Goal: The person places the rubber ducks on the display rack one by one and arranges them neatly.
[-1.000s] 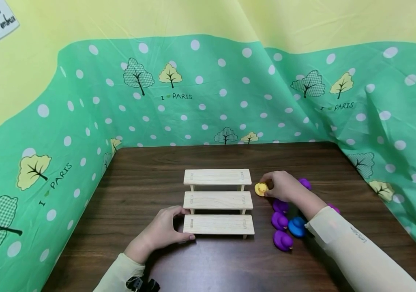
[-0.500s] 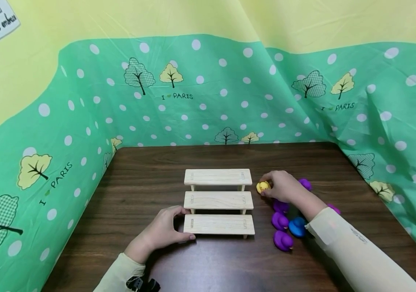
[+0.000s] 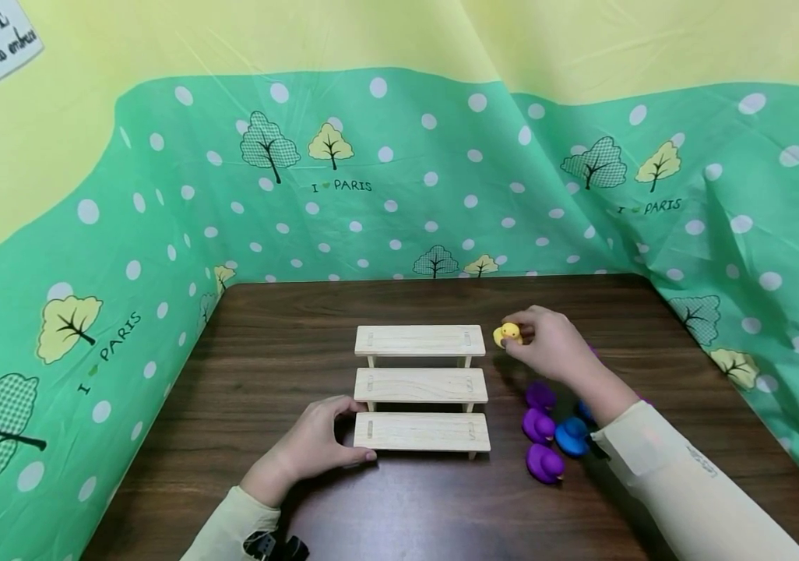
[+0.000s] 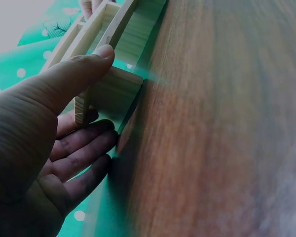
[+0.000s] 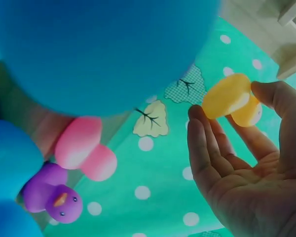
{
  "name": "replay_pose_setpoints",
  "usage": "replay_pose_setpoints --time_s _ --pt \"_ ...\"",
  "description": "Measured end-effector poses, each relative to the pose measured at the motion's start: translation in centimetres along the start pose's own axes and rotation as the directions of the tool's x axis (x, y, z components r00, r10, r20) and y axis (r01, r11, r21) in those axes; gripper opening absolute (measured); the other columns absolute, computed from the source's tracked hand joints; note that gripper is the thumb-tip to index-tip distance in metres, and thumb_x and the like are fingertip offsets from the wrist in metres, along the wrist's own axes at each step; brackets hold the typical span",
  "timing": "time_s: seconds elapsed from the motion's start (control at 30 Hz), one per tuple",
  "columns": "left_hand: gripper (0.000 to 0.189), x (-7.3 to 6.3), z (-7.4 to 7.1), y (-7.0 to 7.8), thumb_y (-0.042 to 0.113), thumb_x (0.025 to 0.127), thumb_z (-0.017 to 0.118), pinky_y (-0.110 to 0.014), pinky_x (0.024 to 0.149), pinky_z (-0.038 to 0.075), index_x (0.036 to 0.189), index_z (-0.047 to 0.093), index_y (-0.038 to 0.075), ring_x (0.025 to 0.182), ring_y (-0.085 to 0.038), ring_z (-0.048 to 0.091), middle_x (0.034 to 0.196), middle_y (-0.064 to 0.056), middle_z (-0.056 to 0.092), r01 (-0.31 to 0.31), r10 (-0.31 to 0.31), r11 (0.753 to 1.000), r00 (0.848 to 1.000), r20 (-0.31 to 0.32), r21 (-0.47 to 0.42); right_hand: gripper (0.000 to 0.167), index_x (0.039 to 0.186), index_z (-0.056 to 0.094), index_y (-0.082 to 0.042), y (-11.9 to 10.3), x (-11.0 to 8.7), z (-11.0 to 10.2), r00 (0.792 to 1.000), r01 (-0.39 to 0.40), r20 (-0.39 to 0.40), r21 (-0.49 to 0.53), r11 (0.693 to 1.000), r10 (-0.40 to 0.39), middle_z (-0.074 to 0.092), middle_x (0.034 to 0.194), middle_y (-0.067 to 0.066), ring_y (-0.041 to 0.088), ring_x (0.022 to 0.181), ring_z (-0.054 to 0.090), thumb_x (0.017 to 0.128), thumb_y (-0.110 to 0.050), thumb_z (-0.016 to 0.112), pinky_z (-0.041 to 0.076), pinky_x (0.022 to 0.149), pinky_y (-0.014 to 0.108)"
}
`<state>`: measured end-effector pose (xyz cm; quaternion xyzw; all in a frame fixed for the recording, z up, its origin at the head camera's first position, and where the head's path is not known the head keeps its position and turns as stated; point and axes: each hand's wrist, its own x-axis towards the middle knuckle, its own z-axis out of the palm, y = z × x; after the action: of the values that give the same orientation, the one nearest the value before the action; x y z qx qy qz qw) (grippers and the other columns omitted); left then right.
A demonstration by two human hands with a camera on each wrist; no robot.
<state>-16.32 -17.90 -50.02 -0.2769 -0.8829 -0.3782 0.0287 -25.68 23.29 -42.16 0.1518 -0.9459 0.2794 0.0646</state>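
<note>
A three-tier wooden step stand [image 3: 420, 386] stands in the middle of the dark table. My left hand [image 3: 315, 440] holds the left end of its lowest step, thumb at the front edge and fingers behind; the left wrist view shows the thumb against the wood [image 4: 118, 94]. To the right of the top step, my right hand [image 3: 554, 351] pinches a yellow rubber duck [image 3: 509, 334] between thumb and fingers, raised over the table. In the right wrist view the duck [image 5: 229, 96] lies between the thumb and fingertips.
Several purple ducks [image 3: 544, 463] and a blue duck [image 3: 571, 436] sit right of the stand, some partly under the right forearm. The right wrist view also shows a pink duck [image 5: 84, 145]. A green dotted cloth [image 3: 385, 202] hangs around the table's back and sides.
My right hand has lifted the yellow duck off the table and moved it slightly away toward the back. The duck has tipped so its face shows. My left hand stays at the stand.
</note>
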Motion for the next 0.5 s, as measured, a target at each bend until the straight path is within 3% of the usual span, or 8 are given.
replay_pose_setpoints --time_s 0.3,0.5 --pt "0.053 0.0 0.0 0.0 0.034 0.069 0.100 -0.036 0.095 0.056 0.109 0.070 0.017 0.104 -0.009 0.067 0.107 0.013 0.070 -0.002 0.002 1.000 1.000 0.002 0.000 0.031 0.115 0.070 -0.005 -1.5 0.4 -1.0 0.996 -0.009 -0.094 0.022 1.000 0.011 0.070 0.104 0.010 0.030 0.090 0.067 0.088 -0.017 0.078 0.057 0.077 0.045" --pt "0.053 0.0 0.0 0.1 0.033 0.069 0.100 -0.036 0.094 0.056 0.109 0.070 0.017 0.103 -0.009 0.067 0.107 0.012 0.071 -0.007 0.008 1.000 1.000 -0.004 0.005 0.026 0.112 0.070 -0.009 -2.7 0.7 -1.6 0.991 0.033 -0.128 0.057 0.998 -0.026 0.069 0.104 0.006 0.025 0.090 0.068 0.089 -0.016 0.079 0.058 0.078 0.043"
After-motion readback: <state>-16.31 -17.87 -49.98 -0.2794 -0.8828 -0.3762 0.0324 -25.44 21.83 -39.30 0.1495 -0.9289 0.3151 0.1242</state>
